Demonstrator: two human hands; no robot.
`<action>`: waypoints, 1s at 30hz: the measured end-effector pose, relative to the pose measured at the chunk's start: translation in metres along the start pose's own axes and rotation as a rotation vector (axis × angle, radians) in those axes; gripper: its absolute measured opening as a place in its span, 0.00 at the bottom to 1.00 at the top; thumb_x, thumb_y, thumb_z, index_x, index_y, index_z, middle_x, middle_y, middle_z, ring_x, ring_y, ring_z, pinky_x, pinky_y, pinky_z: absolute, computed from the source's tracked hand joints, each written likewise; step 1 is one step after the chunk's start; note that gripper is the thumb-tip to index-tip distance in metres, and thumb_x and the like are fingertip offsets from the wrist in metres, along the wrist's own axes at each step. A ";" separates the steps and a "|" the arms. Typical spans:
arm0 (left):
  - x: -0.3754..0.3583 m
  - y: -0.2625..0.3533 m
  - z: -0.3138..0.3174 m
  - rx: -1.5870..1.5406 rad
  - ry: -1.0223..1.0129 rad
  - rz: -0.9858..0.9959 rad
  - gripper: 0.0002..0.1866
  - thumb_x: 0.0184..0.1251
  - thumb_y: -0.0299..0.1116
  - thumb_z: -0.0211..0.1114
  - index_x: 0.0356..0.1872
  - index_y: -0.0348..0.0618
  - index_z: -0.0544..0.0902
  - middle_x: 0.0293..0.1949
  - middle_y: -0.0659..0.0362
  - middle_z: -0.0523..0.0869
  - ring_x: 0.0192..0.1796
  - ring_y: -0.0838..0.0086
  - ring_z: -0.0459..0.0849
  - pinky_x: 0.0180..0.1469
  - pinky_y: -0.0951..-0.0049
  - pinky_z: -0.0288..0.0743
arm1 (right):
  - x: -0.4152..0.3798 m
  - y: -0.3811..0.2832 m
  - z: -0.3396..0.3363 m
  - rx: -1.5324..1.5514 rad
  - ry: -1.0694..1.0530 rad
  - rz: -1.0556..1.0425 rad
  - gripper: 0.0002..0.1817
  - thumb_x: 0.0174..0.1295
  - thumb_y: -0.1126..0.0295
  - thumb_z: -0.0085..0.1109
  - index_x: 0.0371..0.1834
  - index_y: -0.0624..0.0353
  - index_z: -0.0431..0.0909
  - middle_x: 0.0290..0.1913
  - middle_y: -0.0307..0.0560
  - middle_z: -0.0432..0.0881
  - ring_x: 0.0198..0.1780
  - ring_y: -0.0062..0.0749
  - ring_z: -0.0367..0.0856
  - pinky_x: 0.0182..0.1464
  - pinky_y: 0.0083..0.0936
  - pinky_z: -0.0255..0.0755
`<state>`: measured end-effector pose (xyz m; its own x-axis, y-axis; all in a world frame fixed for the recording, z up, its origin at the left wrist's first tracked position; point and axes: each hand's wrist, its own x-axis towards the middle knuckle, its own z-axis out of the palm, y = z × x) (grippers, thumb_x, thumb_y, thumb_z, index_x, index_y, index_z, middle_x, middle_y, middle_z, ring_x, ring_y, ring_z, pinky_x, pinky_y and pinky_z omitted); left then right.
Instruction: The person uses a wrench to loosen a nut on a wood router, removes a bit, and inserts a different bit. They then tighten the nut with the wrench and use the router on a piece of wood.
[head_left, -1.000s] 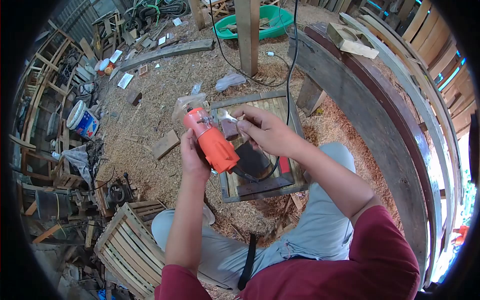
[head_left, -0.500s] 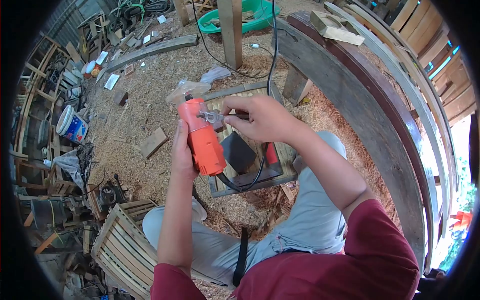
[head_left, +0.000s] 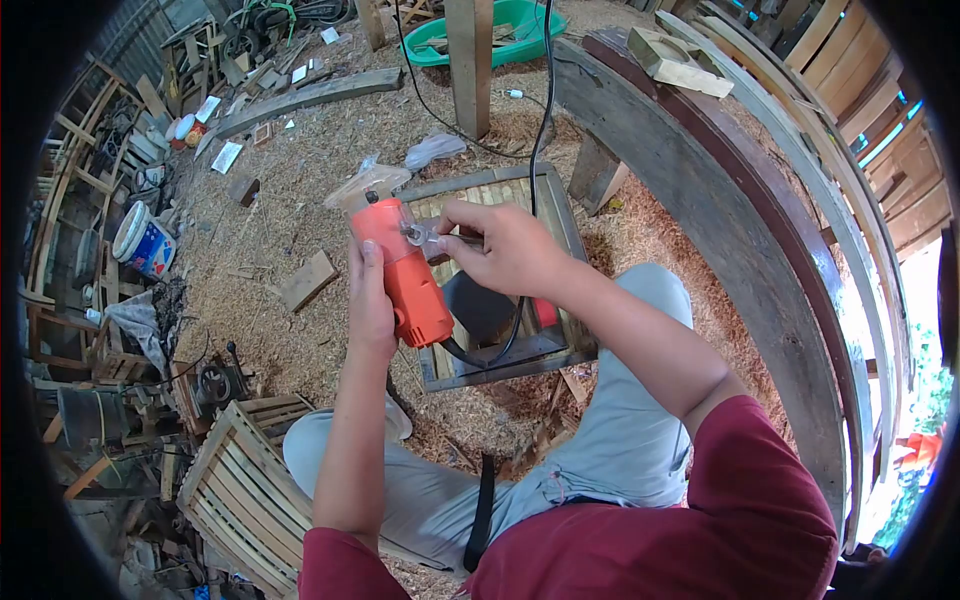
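An orange trim router [head_left: 412, 285] with a clear plastic base [head_left: 366, 188] at its upper end is held tilted in front of me. My left hand [head_left: 370, 295] wraps round its left side, thumb lying along the body. At the router's right side, my right hand [head_left: 495, 245] pinches a small metal fitting [head_left: 420, 235] near the clear collar; its exact shape is partly hidden by my fingers. A black power cord [head_left: 517, 335] leaves the router's lower end. Below lies a slatted wooden stool [head_left: 500, 370] with a dark, flat-faced block [head_left: 480, 305] on it.
A long curved plank bench [head_left: 690, 200] runs along the right, with a wooden block [head_left: 680, 62] on top. A wooden post [head_left: 469, 70] and a green basin [head_left: 520, 35] stand ahead. Wood shavings cover the floor, with an offcut [head_left: 308, 282] at left. A white bucket [head_left: 145, 240] stands further left.
The router has shifted slightly to the left with my hands. My right hand stays at its side fitting, with the fingers turned a little.
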<state>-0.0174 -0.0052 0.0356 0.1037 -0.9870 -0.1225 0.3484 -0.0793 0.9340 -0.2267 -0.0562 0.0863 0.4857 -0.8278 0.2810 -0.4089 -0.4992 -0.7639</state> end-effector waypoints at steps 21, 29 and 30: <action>-0.006 -0.014 -0.001 0.319 0.062 0.299 0.35 0.90 0.51 0.49 0.85 0.42 0.53 0.76 0.51 0.70 0.76 0.64 0.70 0.77 0.61 0.66 | -0.012 0.008 0.032 0.230 0.028 0.107 0.05 0.72 0.76 0.64 0.45 0.65 0.78 0.35 0.50 0.86 0.37 0.28 0.83 0.45 0.31 0.78; -0.009 -0.005 0.000 0.286 -0.025 0.247 0.38 0.88 0.45 0.55 0.86 0.39 0.48 0.73 0.48 0.72 0.70 0.66 0.78 0.70 0.64 0.76 | -0.012 0.016 0.021 0.310 -0.039 0.015 0.07 0.70 0.72 0.65 0.41 0.64 0.79 0.29 0.55 0.82 0.30 0.40 0.80 0.38 0.38 0.74; -0.010 -0.001 0.002 0.290 -0.034 0.232 0.39 0.88 0.45 0.55 0.86 0.38 0.48 0.73 0.48 0.72 0.70 0.65 0.78 0.70 0.64 0.76 | -0.011 0.014 0.013 0.293 -0.068 -0.014 0.06 0.70 0.72 0.65 0.42 0.64 0.79 0.29 0.55 0.82 0.30 0.39 0.80 0.38 0.38 0.74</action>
<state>-0.0205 0.0043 0.0361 0.1164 -0.9871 0.1099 0.0403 0.1153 0.9925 -0.2280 -0.0509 0.0650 0.5444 -0.7974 0.2603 -0.1668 -0.4070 -0.8981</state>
